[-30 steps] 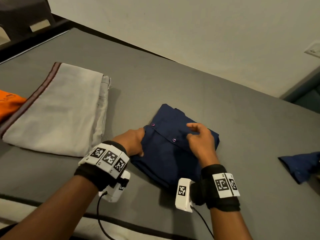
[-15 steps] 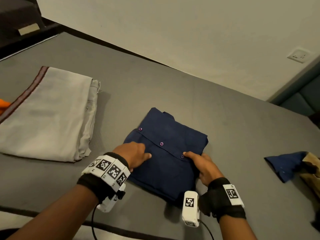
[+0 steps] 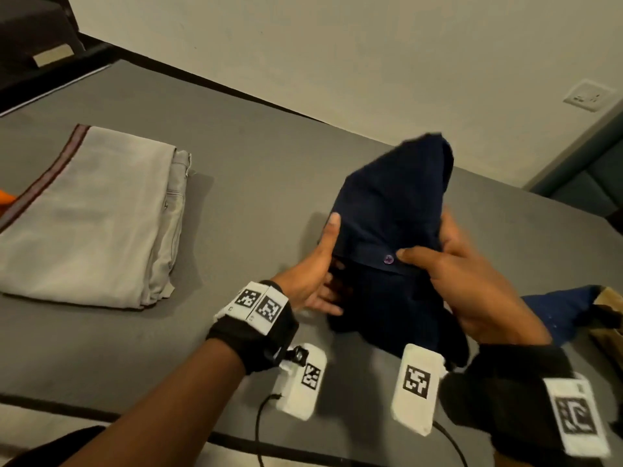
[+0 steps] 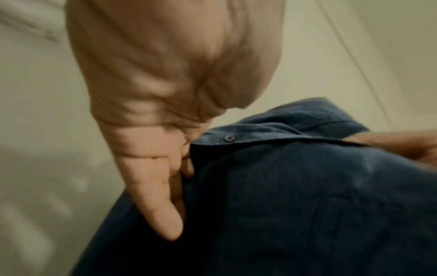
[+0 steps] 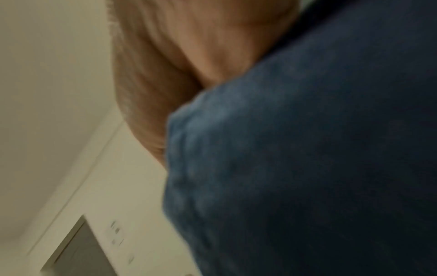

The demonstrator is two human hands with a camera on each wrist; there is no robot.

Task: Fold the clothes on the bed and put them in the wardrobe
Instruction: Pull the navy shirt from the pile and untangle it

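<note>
The folded navy shirt (image 3: 387,210) with purple buttons is lifted off the grey bed (image 3: 256,170), tilted up between both hands. My left hand (image 3: 318,271) grips its left edge, thumb on top and fingers underneath. My right hand (image 3: 458,274) holds the right side, thumb pressed beside a button. The left wrist view shows the left hand's fingers (image 4: 160,205) tucked under the navy shirt (image 4: 283,196). In the blurred right wrist view the navy shirt (image 5: 307,149) fills most of the frame beside my palm (image 5: 189,56).
Folded grey trousers (image 3: 91,217) lie on the bed at the left, with an orange garment (image 3: 6,197) at the frame edge. A blue cloth (image 3: 559,308) and a tan one (image 3: 606,318) lie at the right. The wall with a socket (image 3: 591,96) runs behind.
The shirt lay flat on the bed with both hands at its near edge; now both hands hold it raised off the bed and tipped up.
</note>
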